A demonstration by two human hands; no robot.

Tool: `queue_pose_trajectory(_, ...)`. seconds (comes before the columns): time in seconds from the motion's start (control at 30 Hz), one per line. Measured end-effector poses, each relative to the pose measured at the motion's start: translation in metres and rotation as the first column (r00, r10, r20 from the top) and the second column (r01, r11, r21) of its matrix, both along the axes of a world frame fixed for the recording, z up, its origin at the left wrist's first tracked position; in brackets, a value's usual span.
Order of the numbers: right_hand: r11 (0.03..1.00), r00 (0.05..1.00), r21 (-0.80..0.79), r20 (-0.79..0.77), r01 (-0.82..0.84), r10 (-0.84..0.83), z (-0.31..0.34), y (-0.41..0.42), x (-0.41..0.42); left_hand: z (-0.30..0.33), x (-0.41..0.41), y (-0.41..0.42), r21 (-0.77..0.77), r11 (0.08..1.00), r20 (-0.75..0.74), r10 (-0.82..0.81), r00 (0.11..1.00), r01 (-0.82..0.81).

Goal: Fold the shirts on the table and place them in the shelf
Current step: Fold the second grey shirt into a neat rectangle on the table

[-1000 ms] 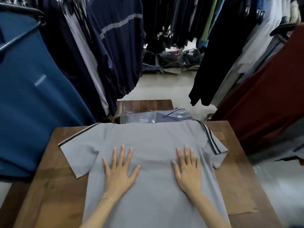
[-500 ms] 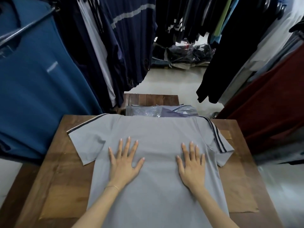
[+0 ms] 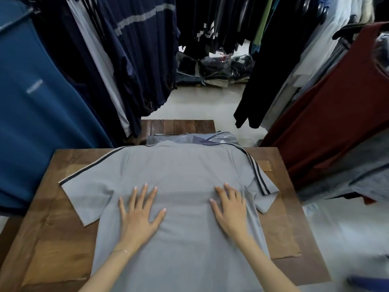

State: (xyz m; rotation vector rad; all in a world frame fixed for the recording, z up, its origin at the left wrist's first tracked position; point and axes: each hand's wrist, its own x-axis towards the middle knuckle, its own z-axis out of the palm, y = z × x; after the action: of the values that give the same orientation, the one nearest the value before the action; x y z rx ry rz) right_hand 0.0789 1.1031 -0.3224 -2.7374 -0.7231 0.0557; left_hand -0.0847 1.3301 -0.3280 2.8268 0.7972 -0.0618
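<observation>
Grey smooth-knit shirt (image 3: 185, 173) lies flat on wooden table (image 3: 52, 207), left hand (image 3: 139, 216) and right hand (image 3: 230, 213) pressing open-palmed.

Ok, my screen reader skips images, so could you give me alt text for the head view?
A grey shirt lies spread flat, back up, on a wooden table, with the person's left hand and right hand pressed flat on it, fingers straight. Racks of hanging clothes crowd both sides.
</observation>
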Motion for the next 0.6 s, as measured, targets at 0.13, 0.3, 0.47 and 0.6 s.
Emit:
queue_pose_trajectory(0.13, 0.988, 0.998, 0.142, -0.027, 0.065, -0.062, 0.014, -0.019, 0.045, 0.009, 0.015, 0.011, -0.051, 0.996, 0.059, 0.074, 0.995, -0.071)
queue_pose_trajectory(0.3, 0.984, 0.991, -0.153, -0.083, 0.09, -0.104, 0.009, -0.071, 0.099, -0.005, 0.023, 0.018, -0.013, 0.996, -0.028, 0.093, 0.995, -0.094)
queue_pose_trajectory(0.47, 0.911, 0.951, -0.312, -0.064, 0.27, -0.303, 0.024, -0.106, 0.154, -0.002, 0.024, 0.016, -0.017, 0.994, -0.058, 0.102, 0.993, -0.104)
queue_pose_trajectory(0.6, 0.988, 0.988, -0.024, -0.022, 0.154, -0.155, 0.029, -0.063, 0.144, 0.0, 0.021, 0.01, -0.022, 0.994, -0.08, 0.103, 0.991, -0.105)
